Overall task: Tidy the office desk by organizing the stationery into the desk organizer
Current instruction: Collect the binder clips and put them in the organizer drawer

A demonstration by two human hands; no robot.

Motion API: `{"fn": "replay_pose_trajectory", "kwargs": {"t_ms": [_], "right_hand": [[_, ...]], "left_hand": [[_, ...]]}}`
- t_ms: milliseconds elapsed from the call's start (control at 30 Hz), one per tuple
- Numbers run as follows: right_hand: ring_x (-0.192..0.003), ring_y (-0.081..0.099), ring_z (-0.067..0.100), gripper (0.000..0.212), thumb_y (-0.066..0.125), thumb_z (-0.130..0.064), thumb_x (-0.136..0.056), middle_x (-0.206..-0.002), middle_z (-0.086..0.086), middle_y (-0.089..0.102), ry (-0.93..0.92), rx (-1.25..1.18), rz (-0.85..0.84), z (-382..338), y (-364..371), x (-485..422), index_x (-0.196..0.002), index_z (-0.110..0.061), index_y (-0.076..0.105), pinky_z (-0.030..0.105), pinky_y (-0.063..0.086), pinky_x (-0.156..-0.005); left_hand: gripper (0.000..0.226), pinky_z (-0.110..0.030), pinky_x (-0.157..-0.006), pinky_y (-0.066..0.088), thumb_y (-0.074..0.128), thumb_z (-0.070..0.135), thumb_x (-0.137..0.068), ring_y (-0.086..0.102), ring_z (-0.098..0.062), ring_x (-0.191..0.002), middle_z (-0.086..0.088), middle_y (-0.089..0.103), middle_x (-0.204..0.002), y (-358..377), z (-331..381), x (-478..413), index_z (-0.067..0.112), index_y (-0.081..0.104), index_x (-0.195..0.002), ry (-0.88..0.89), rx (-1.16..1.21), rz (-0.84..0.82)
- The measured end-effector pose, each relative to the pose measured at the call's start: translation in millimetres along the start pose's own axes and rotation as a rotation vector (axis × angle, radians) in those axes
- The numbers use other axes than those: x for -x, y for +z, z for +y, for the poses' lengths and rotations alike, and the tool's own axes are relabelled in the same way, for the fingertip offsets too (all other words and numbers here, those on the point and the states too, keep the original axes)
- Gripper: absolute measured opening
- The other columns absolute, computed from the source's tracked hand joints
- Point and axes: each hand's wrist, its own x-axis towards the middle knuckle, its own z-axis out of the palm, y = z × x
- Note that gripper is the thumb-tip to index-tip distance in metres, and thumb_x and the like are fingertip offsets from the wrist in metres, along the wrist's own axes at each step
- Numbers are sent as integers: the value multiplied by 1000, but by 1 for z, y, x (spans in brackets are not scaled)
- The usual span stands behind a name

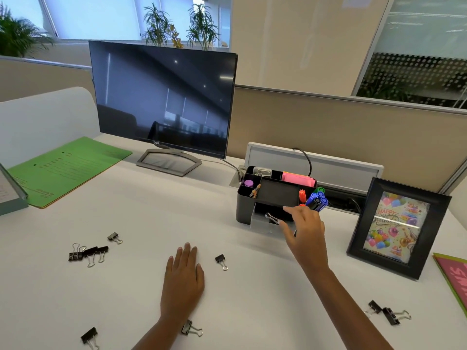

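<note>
The right hand (304, 232) reaches over the pulled-out drawer (264, 224) at the front of the black desk organizer (246, 207), fingers loosely spread; a binder clip (272, 218) sits at its fingertips just above the drawer, though whether it is pinched or already let go I cannot tell. To do this well, the clip should go in handles down and well inside the drawer walls, so the drawer can shut without snagging. The left hand (183, 276) lies flat and empty on the white surface (252, 299). Loose clips remain: one (221, 260) just right of the left hand, one (190, 329) by its wrist, a cluster (87, 253) well to its left, a pair (388, 314) right of the right forearm. The markers (317, 199) stand just beyond the right fingers and could be knocked; the picture frame (398, 226) crowds that hand's right side
</note>
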Motion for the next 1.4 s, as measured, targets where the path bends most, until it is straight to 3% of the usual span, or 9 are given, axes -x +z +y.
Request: {"fn": "replay_pose_trajectory", "kwargs": {"t_ms": [100, 233, 300, 467, 633, 833, 1033, 1133, 1400], "right_hand": [[-82, 62, 30, 26, 73, -4, -74, -89, 13, 66, -154, -29, 37, -17, 10, 15, -99, -5, 68, 37, 51, -67], [-83, 53, 15, 23, 75, -8, -71, -85, 7, 65, -279, -132, -101, -49, 37, 45, -93, -10, 70, 24, 51, -65], [-86, 46, 11, 27, 75, -15, -72, -89, 5, 64, -230, -152, -203, -63, 51, 57, -97, -13, 68, 21, 51, -61], [-104, 48, 18, 39, 50, -36, -90, -113, 3, 54, -28, -224, -376, -77, 77, 70, -125, -20, 52, 24, 41, -86], [-93, 53, 26, 24, 52, -24, -90, -100, 10, 59, -66, -193, -355, -85, 80, 69, -105, -11, 64, 33, 47, -78], [-76, 60, 26, 10, 68, -8, -76, -82, 10, 63, -120, -205, -234, -78, 52, 56, -86, -8, 69, 27, 52, -60], [-75, 57, 27, 13, 69, -7, -77, -83, 11, 64, -63, -110, 84, -50, 12, 13, -90, -6, 69, 31, 47, -68], [-76, 59, 32, 15, 71, -5, -76, -83, 14, 67, -11, -7, 99, -34, 2, -1, -91, -3, 69, 40, 52, -62], [-80, 62, 34, 21, 71, -3, -75, -94, 16, 70, 2, 42, 40, -22, 3, 4, -96, -2, 70, 40, 54, -64]], "left_hand": [[51, -31, -119, 5, 19, 26, -97, 7, -14, -146, -1, 8, -158, 3, -2, -2, 17, 15, -147, 1, -21, 9], [50, -30, -119, 5, 25, 25, -97, 8, -14, -145, 0, 9, -158, 5, -2, -4, 18, 17, -146, 6, -18, 22], [50, -30, -119, 5, 25, 24, -97, 9, -14, -145, 0, 11, -157, 6, -2, -4, 18, 18, -146, 7, -10, 29], [50, -30, -119, 5, 24, 25, -98, 7, -14, -146, 1, 9, -158, 6, -4, -5, 18, 15, -147, 13, -25, 25], [51, -30, -119, 2, 22, 27, -98, 4, -14, -146, 1, 4, -158, 6, -4, -5, 19, 11, -147, 17, -32, 16], [52, -30, -119, 0, 22, 31, -99, 1, -14, -146, 2, 0, -158, 7, -5, -4, 22, 6, -148, 31, -34, 18], [53, -31, -119, -1, 20, 32, -99, -2, -14, -146, 2, -3, -158, 8, -6, -4, 23, 2, -148, 37, -31, 6], [53, -32, -119, -1, 21, 32, -99, -1, -14, -146, 2, -2, -158, 8, -6, -3, 22, 3, -148, 39, -23, 5], [53, -31, -119, -2, 23, 32, -98, 0, -13, -146, 2, -1, -158, 10, -8, -4, 22, 5, -148, 34, 5, 11]]}}
